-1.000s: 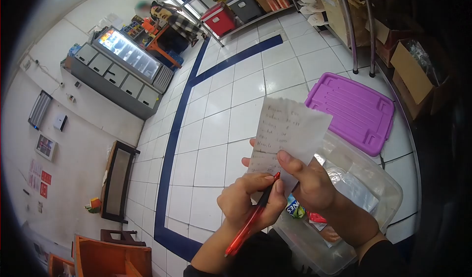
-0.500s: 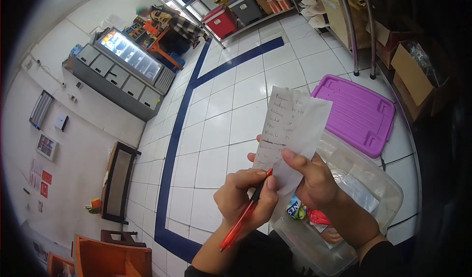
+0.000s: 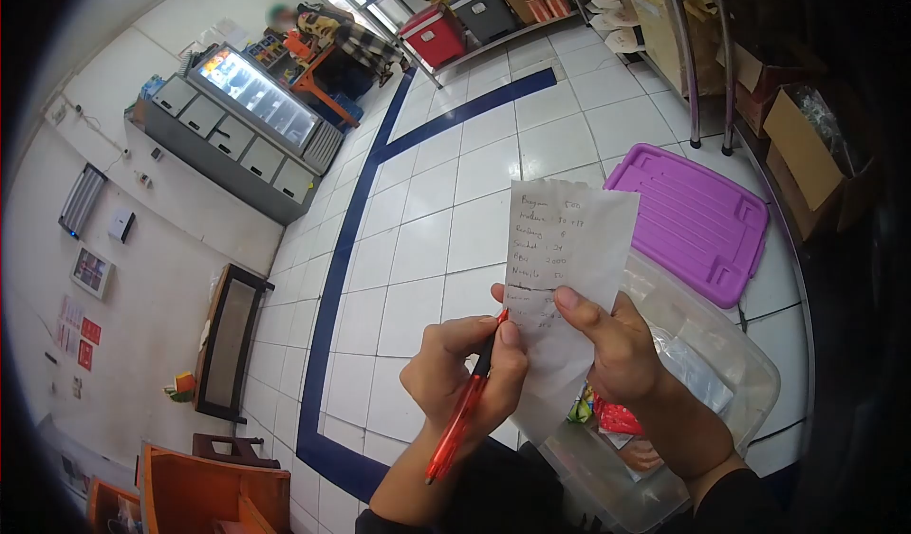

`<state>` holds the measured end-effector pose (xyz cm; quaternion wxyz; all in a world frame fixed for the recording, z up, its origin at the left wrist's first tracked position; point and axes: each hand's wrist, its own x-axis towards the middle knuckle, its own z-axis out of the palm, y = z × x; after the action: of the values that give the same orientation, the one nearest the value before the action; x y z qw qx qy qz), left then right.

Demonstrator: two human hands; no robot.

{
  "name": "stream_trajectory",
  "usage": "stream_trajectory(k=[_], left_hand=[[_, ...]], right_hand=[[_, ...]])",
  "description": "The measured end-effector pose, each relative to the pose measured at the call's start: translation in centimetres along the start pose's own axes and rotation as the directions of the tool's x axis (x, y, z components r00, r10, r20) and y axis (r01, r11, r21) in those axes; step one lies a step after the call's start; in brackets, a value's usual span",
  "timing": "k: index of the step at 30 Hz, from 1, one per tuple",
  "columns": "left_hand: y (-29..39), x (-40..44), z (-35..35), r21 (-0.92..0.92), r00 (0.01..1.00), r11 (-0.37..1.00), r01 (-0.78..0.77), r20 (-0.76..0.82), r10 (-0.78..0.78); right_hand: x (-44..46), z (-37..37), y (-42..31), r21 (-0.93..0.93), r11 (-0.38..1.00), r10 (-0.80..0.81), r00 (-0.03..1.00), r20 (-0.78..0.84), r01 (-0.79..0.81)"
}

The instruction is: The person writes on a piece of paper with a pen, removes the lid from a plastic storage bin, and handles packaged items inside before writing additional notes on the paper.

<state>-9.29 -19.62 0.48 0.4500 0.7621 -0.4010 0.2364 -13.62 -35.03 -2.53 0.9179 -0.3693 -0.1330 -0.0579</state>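
Observation:
A red pen (image 3: 459, 422) with a dark grip is pinched between the thumb and fingers of my left hand (image 3: 460, 363). Its red upper tip is at the left edge of the paper slip (image 3: 569, 216); I cannot tell whether they touch. My right hand (image 3: 612, 344) holds that slip, thumb on the front and fingers behind, with one fingertip showing past the left edge. Handwritten words and numbers run down the slip, with a dark crossed-out line midway. Below my right hand, a clear plastic bin (image 3: 759, 373) contains a red packet (image 3: 619, 418) and plastic-wrapped items, partly hidden by my forearm.
A purple lid (image 3: 688, 221) lies on the tiled floor beside the bin. Metal shelving and an open cardboard box (image 3: 807, 140) stand at right. Orange wooden furniture (image 3: 213, 487) is at lower left. Far back, a person (image 3: 332, 36) stands near a display fridge (image 3: 256, 93).
My left hand and the pen have moved left, from over the slip's writing to its left edge. The slip has turned a little more upright and shows more squarely.

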Motion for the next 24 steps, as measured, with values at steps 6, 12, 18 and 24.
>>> stream_trajectory(k=[6,12,18,24], left_hand=[[-0.3,-0.1,0.6,-0.033,0.993,0.998,0.058,-0.104,-0.061],[-0.4,-0.3,0.5,-0.047,0.992,0.996,0.071,-0.105,-0.076],[0.2,-0.1,0.1,0.001,0.998,0.999,0.038,-0.043,-0.038],[0.6,0.1,-0.1,0.069,0.999,0.997,-0.035,0.004,0.035]], right_hand=[[-0.1,0.0,0.2,0.007,1.000,-0.017,1.000,0.003,0.016],[-0.1,0.1,0.1,0.023,1.000,0.009,1.000,-0.016,-0.009],[-0.2,0.2,-0.1,0.000,1.000,0.015,0.999,-0.043,-0.016],[-0.3,0.8,-0.2,0.030,0.999,-0.015,0.997,-0.072,0.018]])
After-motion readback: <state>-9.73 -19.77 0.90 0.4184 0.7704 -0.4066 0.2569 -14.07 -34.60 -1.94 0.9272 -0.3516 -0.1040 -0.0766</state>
